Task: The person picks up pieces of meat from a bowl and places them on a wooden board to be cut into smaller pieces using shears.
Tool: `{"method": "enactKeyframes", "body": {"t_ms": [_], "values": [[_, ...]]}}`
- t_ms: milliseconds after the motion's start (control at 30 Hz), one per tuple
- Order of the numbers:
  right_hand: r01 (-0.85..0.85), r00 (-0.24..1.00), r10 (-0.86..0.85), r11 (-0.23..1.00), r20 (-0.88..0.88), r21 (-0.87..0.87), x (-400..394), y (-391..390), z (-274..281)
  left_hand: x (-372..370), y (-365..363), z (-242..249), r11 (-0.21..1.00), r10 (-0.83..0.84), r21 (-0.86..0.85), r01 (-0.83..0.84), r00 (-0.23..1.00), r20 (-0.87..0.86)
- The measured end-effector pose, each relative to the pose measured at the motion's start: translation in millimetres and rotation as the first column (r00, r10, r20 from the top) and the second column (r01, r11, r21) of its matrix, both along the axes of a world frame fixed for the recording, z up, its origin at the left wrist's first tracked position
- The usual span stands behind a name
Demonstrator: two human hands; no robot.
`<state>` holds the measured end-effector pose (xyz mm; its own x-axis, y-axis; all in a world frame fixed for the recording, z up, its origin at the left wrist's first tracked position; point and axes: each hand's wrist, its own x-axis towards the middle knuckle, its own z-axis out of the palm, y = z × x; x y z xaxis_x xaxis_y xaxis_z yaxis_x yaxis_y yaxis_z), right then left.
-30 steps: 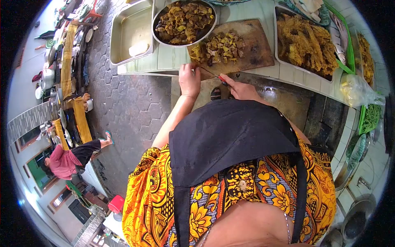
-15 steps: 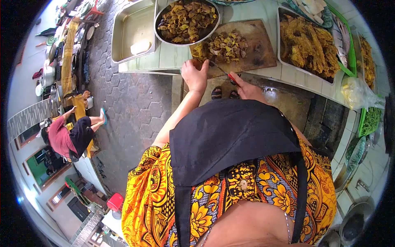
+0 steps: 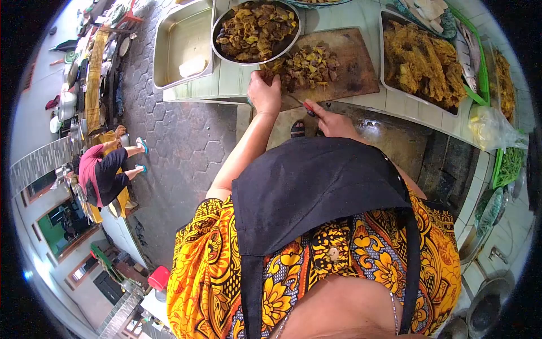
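Note:
In the head view my right hand (image 3: 334,121) is wrapped round the red and black handle of a knife (image 3: 308,107), its blade pointing toward the cutting board's near left corner. My left hand (image 3: 264,95) is closed at that corner, its fingers on a yellowish-brown piece of cooked meat (image 3: 272,69), partly hidden by them. Chopped meat (image 3: 313,65) lies in a heap on the wooden cutting board (image 3: 361,70). Just beyond my left hand stands a round metal bowl (image 3: 215,42) filled with larger browned meat pieces (image 3: 257,31).
A steel tray (image 3: 164,51) with a white lump stands at left; another tray (image 3: 384,79) holds fried, golden-brown food. Farther right are whole fish (image 3: 467,56) and a plastic bag (image 3: 491,127). Across the paved floor (image 3: 175,141), another person (image 3: 104,175) bends over.
My left hand has shifted slightly up and left, toward the bowl. My right hand and the knife have drawn slightly left and nearer me. The other person has bent farther forward.

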<state>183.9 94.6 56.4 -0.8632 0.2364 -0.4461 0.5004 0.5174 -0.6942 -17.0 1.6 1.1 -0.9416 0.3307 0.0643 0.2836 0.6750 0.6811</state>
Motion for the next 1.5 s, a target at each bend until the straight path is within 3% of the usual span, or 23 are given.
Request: {"method": "enactKeyframes", "body": {"t_ms": [100,167,300,367,600,767,900,1000,1100,1167,1500], "values": [[0.046,0.998,-0.043,0.997,-0.048,0.067,5,7,-24,-1,-3,-6,0.997,-0.009,0.08,0.008,1.0,0.009],[0.083,0.98,-0.059,0.99,-0.192,0.118,10,12,-39,-1,-4,-4,0.989,-0.029,0.148,0.025,0.999,0.025],[0.055,0.986,-0.035,0.991,-0.162,0.119,10,16,-39,1,-6,-5,0.985,-0.024,0.171,0.033,0.998,-0.055],[0.094,0.975,-0.086,0.995,-0.205,0.029,10,14,-35,1,-14,-9,0.972,-0.048,0.233,0.029,0.996,0.075],[0.043,0.953,-0.023,0.997,-0.301,0.059,-3,-4,-24,13,-30,1,0.99,-0.067,0.132,0.059,0.996,0.057],[-0.012,0.985,0.022,0.998,-0.172,0.06,-13,-8,-29,19,-31,11,0.99,-0.012,0.14,-0.021,0.972,0.234],[-0.015,0.97,0.025,0.999,-0.243,0.042,-17,-13,-30,18,-34,6,0.995,0.002,0.102,-0.02,0.985,0.17],[-0.062,0.991,0.07,0.995,-0.11,0.073,-22,-15,-33,19,-36,6,0.997,0.018,0.068,-0.035,0.971,0.239],[-0.055,0.991,0.074,0.984,-0.109,0.169,-21,-17,-28,20,-35,10,0.999,0.033,0.033,-0.042,0.97,0.242],[-0.118,0.992,0.124,0.945,0.0,0.306,-23,-17,-21,20,-35,10,1.0,-0.003,-0.02,0.006,0.985,0.172],[-0.167,0.984,0.177,0.941,-0.008,0.296,-37,-18,-31,25,-42,8,0.99,-0.089,-0.092,0.105,0.983,0.162]]}}
